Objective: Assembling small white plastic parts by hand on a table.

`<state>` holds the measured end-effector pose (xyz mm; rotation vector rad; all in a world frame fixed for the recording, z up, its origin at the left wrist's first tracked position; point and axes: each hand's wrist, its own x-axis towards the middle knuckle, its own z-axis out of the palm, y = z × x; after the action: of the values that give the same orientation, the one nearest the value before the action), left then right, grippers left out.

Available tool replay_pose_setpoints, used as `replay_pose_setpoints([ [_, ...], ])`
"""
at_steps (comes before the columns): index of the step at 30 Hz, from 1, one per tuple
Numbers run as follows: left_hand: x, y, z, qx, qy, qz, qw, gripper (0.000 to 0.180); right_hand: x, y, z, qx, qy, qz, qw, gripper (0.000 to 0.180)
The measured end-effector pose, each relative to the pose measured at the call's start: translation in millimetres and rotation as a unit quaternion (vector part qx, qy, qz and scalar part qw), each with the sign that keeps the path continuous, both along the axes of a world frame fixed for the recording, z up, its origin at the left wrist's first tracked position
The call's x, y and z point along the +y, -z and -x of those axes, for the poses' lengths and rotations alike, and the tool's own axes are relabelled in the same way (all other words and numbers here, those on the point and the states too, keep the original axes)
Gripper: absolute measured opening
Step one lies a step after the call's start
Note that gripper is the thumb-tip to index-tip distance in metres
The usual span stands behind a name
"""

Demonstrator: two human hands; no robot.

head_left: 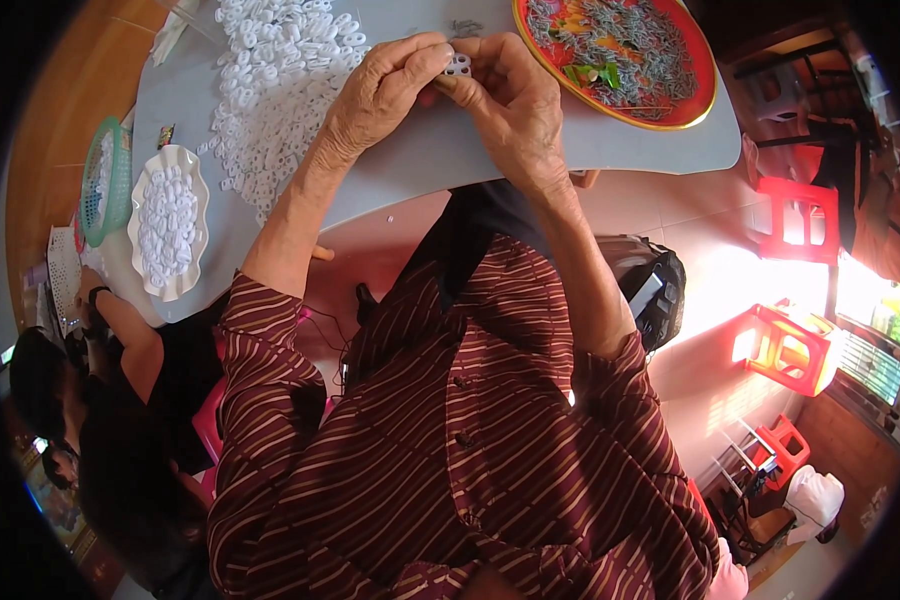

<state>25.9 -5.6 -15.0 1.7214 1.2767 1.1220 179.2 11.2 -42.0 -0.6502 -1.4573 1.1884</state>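
Note:
Over the far side of the table, my left hand (395, 85) and my right hand (515, 105) meet, fingers closed in a pinch. Between their fingertips is a small white plastic piece with round holes (458, 66); the fingers partly cover it. To the left of my hands spreads a big heap of small white plastic pieces (280, 100), many of them oval with holes. On the right stands a red round tray with a gold rim (660, 127), filled with thin grey nails or screws (625, 50). A few more grey nails (465, 27) lie just beyond my fingers.
A white wavy-edged dish (202, 215) of white pieces and a green basket (120, 190) stand at the left. Another person's arm (135, 335) reaches to the table there. Red stools (795, 350) and a black bag (660, 290) are on the right.

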Motion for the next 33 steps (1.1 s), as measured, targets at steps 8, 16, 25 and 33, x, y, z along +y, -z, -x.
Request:
replay_pose_setpoints([
  [8,-0.6,1.5,3.9,-0.017,0.022,0.032,0.999,0.029,-3.9,-5.0,-0.4,-0.022,0.013,-0.014,1.0,0.02],
  [16,-3.3,0.5,1.6,-0.015,0.021,0.053,0.998,0.031,-6.9,-7.5,-4.7,-0.052,0.02,-0.038,0.998,0.015],
  [25,3.6,-1.6,-0.4,-0.019,0.001,0.027,0.999,0.031,-0.8,-13.4,-10.0,0.026,-0.055,0.074,0.995,0.015],
  [33,-6.0,-11.6,-9.2,0.015,0.01,-0.025,1.0,0.024,-1.4,-14.1,-5.4,0.079,-0.027,0.082,0.993,0.015],
])
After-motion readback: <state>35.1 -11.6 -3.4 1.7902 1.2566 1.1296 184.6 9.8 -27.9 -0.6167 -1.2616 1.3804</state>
